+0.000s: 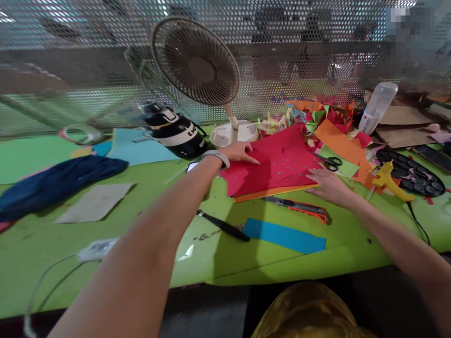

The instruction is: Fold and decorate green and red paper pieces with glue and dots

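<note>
A red sheet of paper [271, 164] lies on an orange-yellow sheet [275, 191] on the green table. My left hand [239, 152] rests on the red sheet's left side, fingers apart. At its right edge, my right hand [327, 185] lies with fingers stretched out, touching the paper. Small blue dots mark the red sheet between my hands. Just below it are an orange-handled box cutter [299, 207], a black slim tool [225, 225] and a blue paper strip [285, 235]. Black-handled scissors [331, 163] sit beyond my right hand.
A fan [200, 70] and a dark bottle [172, 129] stand at the back. Coloured paper scraps [327, 117] are heaped behind the scissors. On the right are a yellow glue gun [391, 183] with a cord and a black palette [416, 173]. Dark blue cloth [63, 180] lies left.
</note>
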Action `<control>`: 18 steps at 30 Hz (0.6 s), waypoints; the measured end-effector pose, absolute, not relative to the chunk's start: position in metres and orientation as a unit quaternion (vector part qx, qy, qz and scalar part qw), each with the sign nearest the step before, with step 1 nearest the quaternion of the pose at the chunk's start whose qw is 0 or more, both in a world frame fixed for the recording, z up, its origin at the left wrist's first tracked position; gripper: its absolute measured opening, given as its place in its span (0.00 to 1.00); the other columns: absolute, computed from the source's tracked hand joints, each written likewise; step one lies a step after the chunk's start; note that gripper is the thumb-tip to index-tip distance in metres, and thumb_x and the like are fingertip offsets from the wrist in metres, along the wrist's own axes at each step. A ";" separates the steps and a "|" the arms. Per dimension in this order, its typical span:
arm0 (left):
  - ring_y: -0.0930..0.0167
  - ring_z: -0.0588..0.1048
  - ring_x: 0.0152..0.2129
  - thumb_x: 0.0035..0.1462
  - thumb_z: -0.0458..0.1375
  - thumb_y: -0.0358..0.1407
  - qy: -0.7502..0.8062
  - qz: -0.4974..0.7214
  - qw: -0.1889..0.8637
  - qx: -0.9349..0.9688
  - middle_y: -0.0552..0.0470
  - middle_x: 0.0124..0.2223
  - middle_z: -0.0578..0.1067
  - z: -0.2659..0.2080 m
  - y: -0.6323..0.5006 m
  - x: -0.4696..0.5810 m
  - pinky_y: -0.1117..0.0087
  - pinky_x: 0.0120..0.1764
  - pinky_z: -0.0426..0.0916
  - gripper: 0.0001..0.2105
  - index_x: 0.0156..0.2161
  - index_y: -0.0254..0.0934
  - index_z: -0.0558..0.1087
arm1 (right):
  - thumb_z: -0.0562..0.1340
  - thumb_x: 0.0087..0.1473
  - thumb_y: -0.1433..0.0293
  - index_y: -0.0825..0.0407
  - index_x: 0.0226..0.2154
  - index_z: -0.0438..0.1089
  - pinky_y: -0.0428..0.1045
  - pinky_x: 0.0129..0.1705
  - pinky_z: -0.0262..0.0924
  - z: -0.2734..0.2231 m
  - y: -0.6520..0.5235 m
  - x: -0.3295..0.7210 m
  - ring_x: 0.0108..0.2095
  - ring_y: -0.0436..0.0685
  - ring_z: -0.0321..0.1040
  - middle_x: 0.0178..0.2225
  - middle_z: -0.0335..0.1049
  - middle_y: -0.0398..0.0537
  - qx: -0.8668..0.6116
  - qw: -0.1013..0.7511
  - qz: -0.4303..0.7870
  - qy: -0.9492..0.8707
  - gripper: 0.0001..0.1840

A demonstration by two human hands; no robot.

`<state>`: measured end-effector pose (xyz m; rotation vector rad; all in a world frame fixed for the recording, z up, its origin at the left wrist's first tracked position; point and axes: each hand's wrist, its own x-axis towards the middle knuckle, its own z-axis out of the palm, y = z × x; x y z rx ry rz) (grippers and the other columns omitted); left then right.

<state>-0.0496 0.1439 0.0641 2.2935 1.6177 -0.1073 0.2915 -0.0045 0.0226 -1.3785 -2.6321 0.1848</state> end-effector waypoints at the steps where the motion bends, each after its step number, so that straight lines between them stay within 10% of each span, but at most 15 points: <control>1: 0.62 0.72 0.35 0.39 0.63 0.55 0.569 -0.013 0.160 0.806 0.45 0.38 0.76 0.067 0.147 -0.052 0.67 0.36 0.63 0.27 0.38 0.35 0.72 | 0.58 0.62 0.57 0.52 0.60 0.66 0.62 0.66 0.53 0.023 -0.005 0.291 0.64 0.65 0.59 0.63 0.62 0.58 -0.461 0.083 0.064 -0.881 0.27; 9: 0.66 0.70 0.31 0.52 0.58 0.48 0.546 0.042 0.001 0.837 0.48 0.33 0.75 0.118 0.140 -0.052 0.68 0.35 0.59 0.17 0.38 0.36 0.75 | 0.58 0.62 0.59 0.53 0.59 0.67 0.64 0.67 0.49 0.026 -0.006 0.290 0.64 0.66 0.58 0.63 0.61 0.59 -0.460 0.074 0.077 -0.881 0.26; 18: 0.61 0.73 0.44 0.61 0.50 0.46 0.560 0.047 -0.095 0.822 0.41 0.50 0.77 0.137 0.097 -0.030 0.63 0.43 0.61 0.22 0.50 0.33 0.74 | 0.59 0.62 0.60 0.56 0.58 0.68 0.63 0.67 0.50 0.027 -0.007 0.288 0.65 0.67 0.56 0.63 0.61 0.60 -0.466 0.062 0.063 -0.880 0.26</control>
